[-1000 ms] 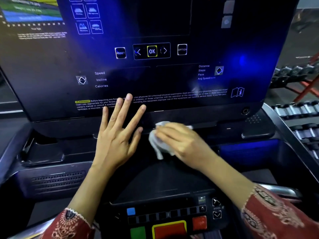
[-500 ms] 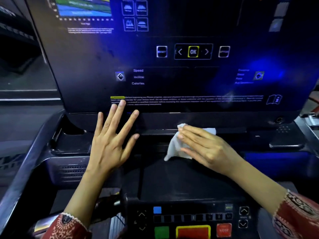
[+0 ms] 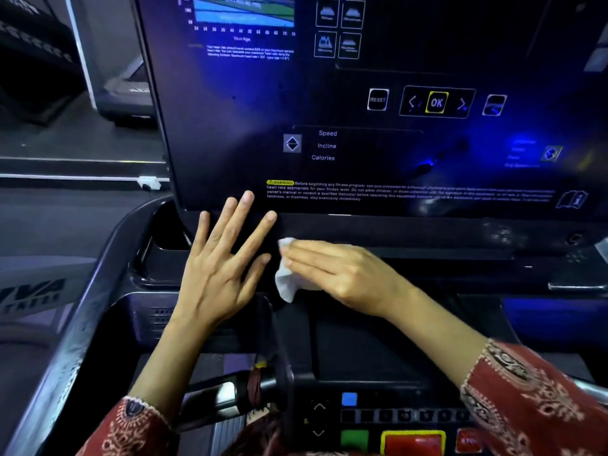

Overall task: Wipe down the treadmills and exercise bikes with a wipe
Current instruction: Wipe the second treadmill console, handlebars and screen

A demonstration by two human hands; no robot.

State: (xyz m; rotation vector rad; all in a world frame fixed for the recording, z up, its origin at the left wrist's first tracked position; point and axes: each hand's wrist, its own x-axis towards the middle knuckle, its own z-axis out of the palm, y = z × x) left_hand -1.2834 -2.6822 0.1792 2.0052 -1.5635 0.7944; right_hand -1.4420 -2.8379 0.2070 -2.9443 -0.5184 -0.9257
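Note:
A black treadmill console (image 3: 378,153) with a glossy display panel fills the view. My right hand (image 3: 342,274) lies flat with straight fingers on a crumpled white wipe (image 3: 288,286), pressing it against the dark ledge just below the panel. My left hand (image 3: 223,261) is spread open with fingers apart, its fingertips on the panel's lower left edge, right beside the wipe. Most of the wipe is hidden under my right fingers.
A lower control strip (image 3: 394,419) with blue, green and red buttons sits near my body. A chrome and black handlebar (image 3: 223,399) lies at the lower left. A cup holder recess (image 3: 167,228) is left of the panel. Another machine (image 3: 118,77) stands beyond at the left.
My right hand has slid the wipe leftward along the ledge, up against my left hand. The view has shifted left, so the console sits further right in the frame.

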